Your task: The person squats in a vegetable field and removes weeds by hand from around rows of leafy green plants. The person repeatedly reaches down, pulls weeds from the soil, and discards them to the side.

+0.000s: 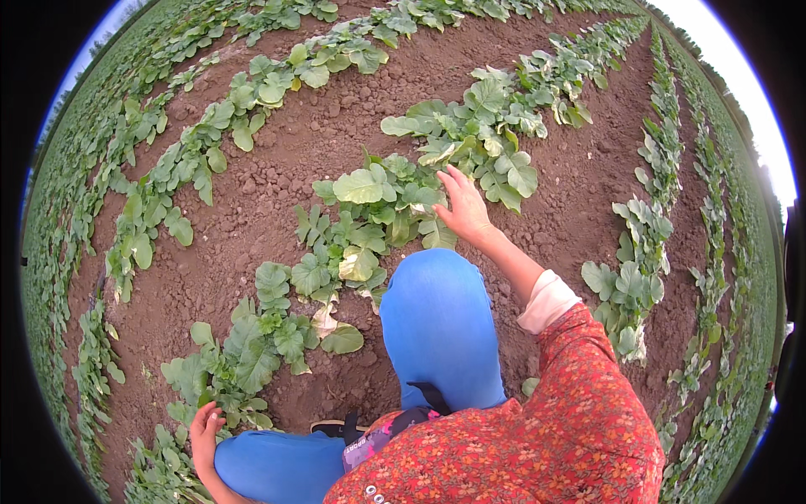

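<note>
A row of broad-leaved green plants (368, 189) runs diagonally past my knees, some leaves yellowed or whitish. My right hand (465, 205) reaches over the row just beyond my raised knee, fingers spread beside the leaves, with nothing seen in it. At the lower left, my left hand (206, 431) is beside my other knee, its fingers loosely curled at the edge of a leafy plant (252, 353). Whether those fingertips touch a leaf or hold anything small is not clear.
Brown cloddy soil (252, 183) lies between the rows. Another crop row (214, 126) curves along the left, and one more (633, 277) stands on the right. A shoe (330, 428) shows between my blue-trousered legs. A strapped patterned bag (384, 438) is at my waist.
</note>
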Demonstrator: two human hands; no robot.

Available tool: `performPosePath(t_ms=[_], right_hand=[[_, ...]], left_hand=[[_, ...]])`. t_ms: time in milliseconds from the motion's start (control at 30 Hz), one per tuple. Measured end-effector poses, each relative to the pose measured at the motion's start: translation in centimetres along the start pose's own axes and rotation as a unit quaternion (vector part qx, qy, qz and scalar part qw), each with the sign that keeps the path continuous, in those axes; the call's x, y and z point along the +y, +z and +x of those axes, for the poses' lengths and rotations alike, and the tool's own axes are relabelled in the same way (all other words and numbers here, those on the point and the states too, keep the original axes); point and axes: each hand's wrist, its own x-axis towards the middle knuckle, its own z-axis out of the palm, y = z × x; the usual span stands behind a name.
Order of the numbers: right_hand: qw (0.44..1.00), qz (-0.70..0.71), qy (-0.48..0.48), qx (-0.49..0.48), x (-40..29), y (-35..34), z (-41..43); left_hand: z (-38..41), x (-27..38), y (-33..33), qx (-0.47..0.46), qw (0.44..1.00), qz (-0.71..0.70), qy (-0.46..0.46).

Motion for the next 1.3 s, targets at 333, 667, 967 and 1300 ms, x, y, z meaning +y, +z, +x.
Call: performPosePath(t_ms=[333, 667, 967, 1300], right_hand=[[0.980, -0.045, 0.089, 0.170, 6.8, 0.0, 6.7], [0.983, 0.034, 0.079, 0.164, 7.7, 1.8, 0.8], [0.986, 0.002, 0.163, -0.031, 10.4, 4.4, -10.1], [0.960, -0.221, 0.153, -0.077, 15.1, 1.4, -6.5]], left_hand=[[1.1, 0.1, -0.4, 0.009, 1.000, 0.017, -0.016], [1.5, -0.6, -0.7, 0.004, 0.999, 0.021, -0.040], [1.9, -0.2, -0.6, -0.001, 0.998, 0.050, -0.034], [1.6, -0.2, -0.6, 0.003, 0.998, 0.046, -0.038]])
